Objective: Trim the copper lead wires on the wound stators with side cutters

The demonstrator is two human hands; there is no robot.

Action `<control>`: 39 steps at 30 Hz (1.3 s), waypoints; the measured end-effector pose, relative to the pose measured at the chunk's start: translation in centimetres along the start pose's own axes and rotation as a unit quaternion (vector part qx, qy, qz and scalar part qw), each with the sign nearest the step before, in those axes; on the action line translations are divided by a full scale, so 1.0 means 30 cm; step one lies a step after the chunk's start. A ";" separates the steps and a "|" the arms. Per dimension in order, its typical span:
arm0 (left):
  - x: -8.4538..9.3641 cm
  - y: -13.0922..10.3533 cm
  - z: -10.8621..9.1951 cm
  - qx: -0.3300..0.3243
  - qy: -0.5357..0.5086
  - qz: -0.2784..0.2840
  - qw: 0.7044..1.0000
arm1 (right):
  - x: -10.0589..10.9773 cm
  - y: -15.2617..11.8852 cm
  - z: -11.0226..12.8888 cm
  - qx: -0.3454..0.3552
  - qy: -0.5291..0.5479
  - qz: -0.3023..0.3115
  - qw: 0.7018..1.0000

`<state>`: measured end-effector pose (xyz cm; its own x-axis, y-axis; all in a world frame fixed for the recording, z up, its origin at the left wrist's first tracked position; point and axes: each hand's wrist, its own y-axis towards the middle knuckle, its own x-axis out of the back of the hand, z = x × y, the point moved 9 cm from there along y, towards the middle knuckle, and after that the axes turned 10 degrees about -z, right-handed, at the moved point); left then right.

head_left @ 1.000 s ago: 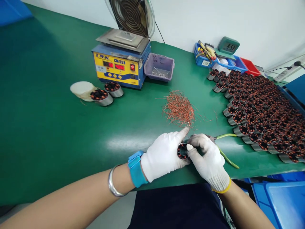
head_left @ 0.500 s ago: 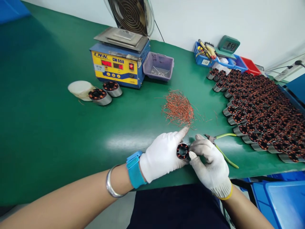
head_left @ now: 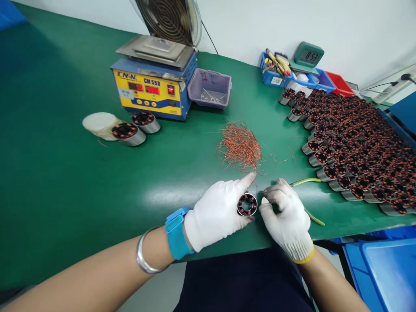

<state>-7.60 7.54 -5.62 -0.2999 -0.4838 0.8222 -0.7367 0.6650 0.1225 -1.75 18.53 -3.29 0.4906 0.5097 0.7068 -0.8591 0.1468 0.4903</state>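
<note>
My left hand (head_left: 217,212), in a white glove, is closed around a motor stator (head_left: 247,204), a silver metal ring with black and copper windings inside. The stator's open end faces up, and a thin wire sticks up beside it. Just right of the stator, a little apart from it, is my gloved right hand (head_left: 287,219). Its fingers are curled and the thumb is close to the fingertips; whatever they may pinch is too small to make out. Green-handled cutters (head_left: 305,180) lie partly hidden behind the right hand.
A heap of copper wire clippings (head_left: 239,146) lies beyond my hands. Rows of stators (head_left: 344,164) fill the right side. Toward the back stand a blue-yellow machine (head_left: 147,93), a purple tray (head_left: 209,89), a white round piece (head_left: 99,123) beside two stators, a clock (head_left: 308,54) and small bins.
My right hand has drawn back from the stator, leaving a small gap, and now covers the cutters' head. The stator stays in my left hand. The whole view has shifted slightly.
</note>
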 end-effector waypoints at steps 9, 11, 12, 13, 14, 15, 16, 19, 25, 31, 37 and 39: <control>-0.015 -0.004 0.008 0.003 -0.066 0.029 0.997 | -0.042 0.037 -0.040 -0.074 0.050 0.199 0.976; -0.013 -0.004 0.013 0.008 -0.060 0.033 0.998 | -0.046 0.057 -0.032 -0.075 0.074 0.149 0.983; -0.013 -0.004 0.014 0.008 -0.059 0.036 0.998 | -0.050 0.063 -0.021 -0.057 0.081 0.130 0.987; -0.013 -0.004 0.013 0.005 -0.059 0.039 0.997 | -0.056 0.062 -0.010 -0.036 0.082 0.120 0.989; -0.014 -0.004 0.010 -0.001 -0.062 0.042 0.997 | -0.060 0.057 -0.004 -0.019 0.077 0.116 0.990; -0.015 -0.004 0.008 -0.008 -0.066 0.045 0.997 | -0.061 0.047 -0.004 -0.009 0.066 0.116 0.991; -0.017 -0.005 0.005 -0.014 -0.071 0.050 0.996 | -0.059 0.035 -0.008 -0.003 0.054 0.119 0.991; -0.031 -0.009 0.002 -0.028 -0.089 0.067 0.993 | -0.033 -0.003 -0.012 0.024 0.038 0.113 0.993; -0.038 -0.011 0.017 -0.038 -0.103 0.076 0.991 | -0.005 -0.040 -0.036 0.012 -0.003 0.135 0.991; 0.026 -0.009 0.014 -0.019 -0.084 0.009 0.996 | 0.111 -0.020 0.090 0.147 -0.082 -0.015 0.986; 0.083 -0.012 0.010 0.006 -0.108 -0.080 0.991 | -0.030 -0.049 0.078 0.159 -0.103 0.097 0.977; 0.095 -0.006 0.018 0.007 -0.121 -0.086 0.989 | -0.049 -0.063 0.061 0.170 -0.098 0.091 0.976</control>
<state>-8.63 5.74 -3.59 -0.3055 -0.7121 0.6321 -0.7968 0.5546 0.2397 -0.57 15.95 -4.34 0.3818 0.3239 0.8656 -0.8529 -0.2374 0.4650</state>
